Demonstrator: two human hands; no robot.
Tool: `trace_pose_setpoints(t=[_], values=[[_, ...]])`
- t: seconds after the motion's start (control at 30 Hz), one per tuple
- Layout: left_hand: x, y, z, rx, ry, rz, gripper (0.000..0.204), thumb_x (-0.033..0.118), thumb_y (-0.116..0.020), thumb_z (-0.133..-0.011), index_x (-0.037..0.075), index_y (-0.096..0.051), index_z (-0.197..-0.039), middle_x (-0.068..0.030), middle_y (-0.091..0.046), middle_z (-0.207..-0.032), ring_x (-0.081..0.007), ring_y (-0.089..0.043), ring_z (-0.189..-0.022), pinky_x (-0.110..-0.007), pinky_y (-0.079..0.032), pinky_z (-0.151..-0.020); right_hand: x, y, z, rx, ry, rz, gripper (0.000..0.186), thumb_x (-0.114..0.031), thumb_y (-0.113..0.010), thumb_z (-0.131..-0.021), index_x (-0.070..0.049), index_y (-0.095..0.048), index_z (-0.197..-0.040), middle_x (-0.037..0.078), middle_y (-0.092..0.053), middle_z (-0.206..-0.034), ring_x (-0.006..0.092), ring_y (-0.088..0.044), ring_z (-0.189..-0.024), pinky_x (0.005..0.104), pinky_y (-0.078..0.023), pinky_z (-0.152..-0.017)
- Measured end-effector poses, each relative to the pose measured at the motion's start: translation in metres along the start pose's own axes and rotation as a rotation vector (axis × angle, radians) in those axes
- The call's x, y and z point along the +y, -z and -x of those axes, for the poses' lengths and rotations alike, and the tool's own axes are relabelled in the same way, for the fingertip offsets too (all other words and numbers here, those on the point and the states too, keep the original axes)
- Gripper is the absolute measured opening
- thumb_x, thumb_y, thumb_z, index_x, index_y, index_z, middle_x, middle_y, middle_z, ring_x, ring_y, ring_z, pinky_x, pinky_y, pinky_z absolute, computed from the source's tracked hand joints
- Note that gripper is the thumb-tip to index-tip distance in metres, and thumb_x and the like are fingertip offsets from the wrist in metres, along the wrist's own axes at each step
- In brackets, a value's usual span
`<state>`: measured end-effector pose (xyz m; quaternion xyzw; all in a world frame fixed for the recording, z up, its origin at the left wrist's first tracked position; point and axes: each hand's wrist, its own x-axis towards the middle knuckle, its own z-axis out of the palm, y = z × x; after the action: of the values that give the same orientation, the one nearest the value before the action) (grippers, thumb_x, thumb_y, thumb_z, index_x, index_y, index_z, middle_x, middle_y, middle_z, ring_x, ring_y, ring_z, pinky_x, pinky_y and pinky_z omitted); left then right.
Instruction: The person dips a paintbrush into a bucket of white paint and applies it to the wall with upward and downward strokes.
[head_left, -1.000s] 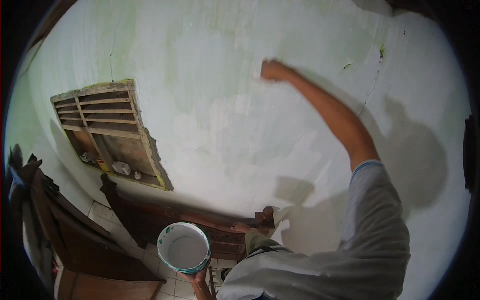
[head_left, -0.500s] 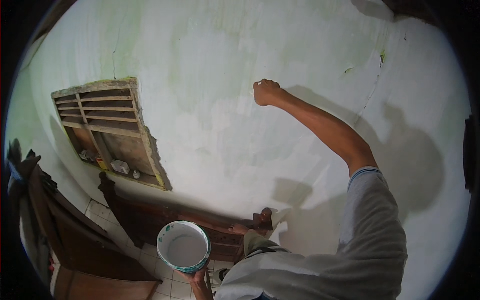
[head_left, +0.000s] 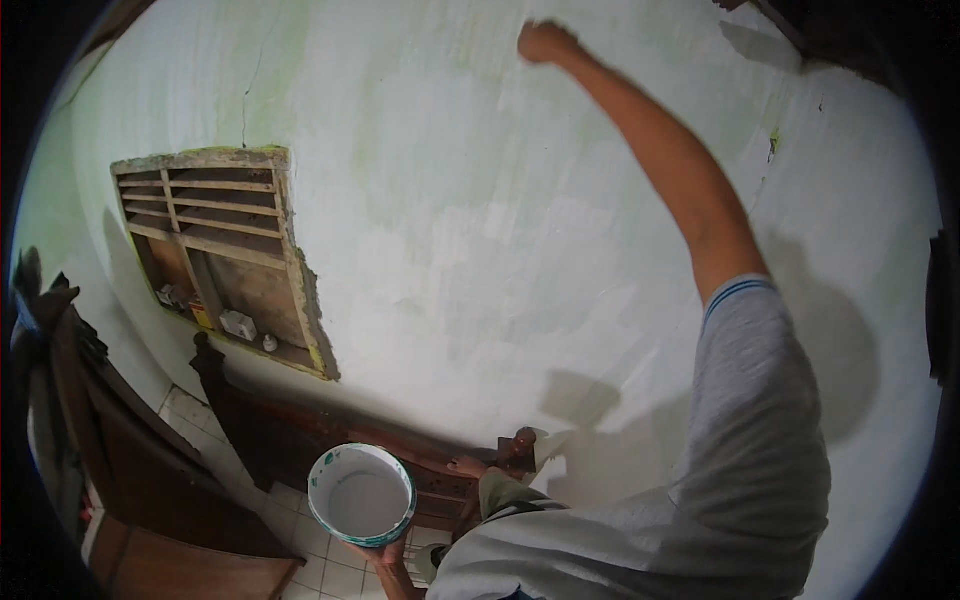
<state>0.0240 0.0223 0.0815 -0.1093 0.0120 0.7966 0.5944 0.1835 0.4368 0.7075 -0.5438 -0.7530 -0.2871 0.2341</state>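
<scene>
A pale wall (head_left: 450, 280), washed in uneven white over light green, fills most of my remote view, with a thin crack (head_left: 245, 115) running down to the top of the window frame. A worker in a gray shirt (head_left: 740, 430), its sleeve edged with blue stripes, reaches up along the wall at right. Dark wooden furniture (head_left: 150, 450) stands at lower left, and a carved wooden bench (head_left: 285, 435) lies along the foot of the wall above a tiled floor (head_left: 345, 575). The slatted window frame (head_left: 235, 250), ragged plaster down its right side, is set in the wall at left.

Low and near the middle of my picture, in front of the bench, is a white bucket (head_left: 345, 468) with green smears on its rim and pale gray-white contents. The left hand (head_left: 382, 555) supports it from below; I cannot tell how far its fingers are spread. High on the wall, the right hand (head_left: 545, 42) is curled like a fist, slightly blurred; I cannot tell whether it pinches anything or touches the surface.

A bare foot (head_left: 468, 466) shows at the bench; 1 white box (head_left: 238, 323) and 1 small white bottle (head_left: 270, 343) sit on the window ledge.
</scene>
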Motion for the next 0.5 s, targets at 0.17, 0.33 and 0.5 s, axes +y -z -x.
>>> trace_pose_setpoints(t=[0.17, 0.33, 0.5], values=[[0.007, 0.026, -0.011, -0.019, 0.036, -0.044, 0.086, 0.072, -0.049, -0.063, 0.017, -0.036, -0.128, -0.0095, -0.035, -0.132, -0.0355, -0.034, -0.117, -0.059, -0.032, -0.088, -0.037, -0.093, 0.101, -0.492, 0.219, 0.259, 0.040, -0.014, -0.042, -0.076, 0.005, -0.048, -0.110, 0.024, -0.053, -0.103, 0.0331, -0.053, -0.092, 0.0455, -0.043, -0.077], [0.016, 0.037, -0.010, 0.007, 0.012, -0.061, 0.084, 0.073, -0.046, -0.064, 0.018, -0.036, -0.128, -0.0093, -0.034, -0.132, -0.0344, -0.033, -0.118, -0.058, -0.031, -0.088, -0.002, -0.073, 0.044, -0.524, 0.199, -0.167, 0.014, -0.009, -0.047, -0.067, 0.003, -0.053, -0.064, 0.013, -0.054, -0.059, 0.0219, -0.052, -0.047, 0.0389, -0.042, -0.040], [0.005, 0.008, 0.001, -0.017, -0.018, 0.012, 0.075, 0.067, -0.045, -0.070, 0.016, -0.040, -0.124, -0.0095, -0.038, -0.128, -0.0326, -0.036, -0.115, -0.058, -0.033, -0.088, 0.011, 0.016, -0.029, 0.128, -0.127, 0.056, 0.039, -0.015, -0.034, -0.082, 0.006, -0.049, -0.112, 0.026, -0.051, -0.113, 0.0355, -0.052, -0.103, 0.0423, -0.045, -0.084]])
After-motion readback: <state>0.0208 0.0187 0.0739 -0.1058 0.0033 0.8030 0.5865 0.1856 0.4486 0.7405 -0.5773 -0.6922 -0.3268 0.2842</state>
